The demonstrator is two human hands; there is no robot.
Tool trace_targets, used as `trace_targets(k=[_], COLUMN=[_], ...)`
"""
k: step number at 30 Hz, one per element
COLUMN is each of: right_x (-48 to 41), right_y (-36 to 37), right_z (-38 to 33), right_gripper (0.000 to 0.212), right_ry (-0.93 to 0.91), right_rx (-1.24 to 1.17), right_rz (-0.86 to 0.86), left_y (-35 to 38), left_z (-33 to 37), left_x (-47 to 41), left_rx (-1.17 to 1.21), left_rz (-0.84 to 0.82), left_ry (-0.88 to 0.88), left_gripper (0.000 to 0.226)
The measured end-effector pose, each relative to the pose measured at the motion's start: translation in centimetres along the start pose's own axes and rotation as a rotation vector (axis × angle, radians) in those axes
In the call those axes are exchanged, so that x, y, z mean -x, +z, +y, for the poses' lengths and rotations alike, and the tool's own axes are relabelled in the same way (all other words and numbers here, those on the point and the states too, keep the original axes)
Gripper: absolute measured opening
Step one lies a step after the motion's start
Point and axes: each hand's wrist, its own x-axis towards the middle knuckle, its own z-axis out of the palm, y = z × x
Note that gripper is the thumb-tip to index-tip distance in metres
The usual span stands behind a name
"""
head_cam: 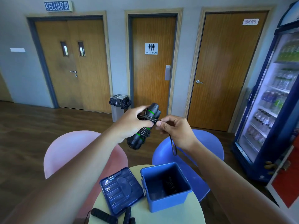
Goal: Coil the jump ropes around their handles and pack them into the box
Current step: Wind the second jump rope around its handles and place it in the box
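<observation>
Black cord nearly wound, its tail not yet tucked.

My left hand (133, 125) was wrapped round the green-banded jump rope (144, 133), held in the air beyond the far edge of the worktop (169, 217), while my right hand (177, 131) pinched the last strand, a loose loop (174, 147) hanging below it. If that pinch slackened, I judged, the springy coils could slide off the handles and unwind, or the loop could snag the box rim. The blue box (163, 203) stood open, something dark and coiled (169, 183) at its bottom, probably another rope; its lid (119, 189) lay just left of it. A second rope (103, 215) waited at the near edge.
</observation>
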Motion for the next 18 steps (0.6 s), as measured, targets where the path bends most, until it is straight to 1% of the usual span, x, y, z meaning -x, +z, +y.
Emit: trace_targets(k=[3,5,7,9,11,13,14,15,16,18], right_x=[0.1,0.1,0.1,0.0,-0.1,-0.1,-0.1,-0.1,-0.1,0.0], right_y=[-0.3,-0.7,-1.0,-1.2,-1.1,-0.9,-0.8,-0.8,-0.7,-0.6], right_z=[-0.3,-0.6,-1.1,-1.5,-1.8,-2.1,-2.2,-2.2,-2.3,-2.3], right_gripper=[0.01,0.006,0.009,0.014,0.017,0.014,0.011,0.007,0.004,0.007], right_ry=[-0.045,-0.072,-0.112,-0.15,-0.153,-0.098,-0.07,-0.054,-0.048,-0.041], right_rx=[0.1,0.195,0.281,0.317,0.287,0.13,0.068,0.054,0.059,0.05], right_rz=[-0.034,-0.068,-0.082,-0.066,-0.034,-0.023,-0.02,-0.021,-0.026,-0.034], left_y=[-0.3,-0.7,-0.7,-0.6,-0.3,0.2,0.5,0.8,1.2,1.9], left_z=[-0.4,-0.7,-1.0,-1.6,-1.8,-1.4,-1.2,-0.9,-0.6,-0.2], left_x=[-0.2,0.0,0.3,0.6,0.7,1.1,1.2,1.4,1.5,1.7], left_rx=[0.07,0.216,0.377,0.517,0.71,0.911,0.945,0.95,0.937,0.904], left_rz=[0.046,0.018,-0.013,-0.012,-0.042,-0.094,-0.104,-0.102,-0.092,-0.081], left_ry=[-0.043,-0.087,-0.11,-0.115,-0.115,-0.182,-0.21,-0.225,-0.225,-0.229], left_gripper=[0.051,0.044,0.043,0.042,0.036,0.049,0.056,0.056,0.05,0.044])
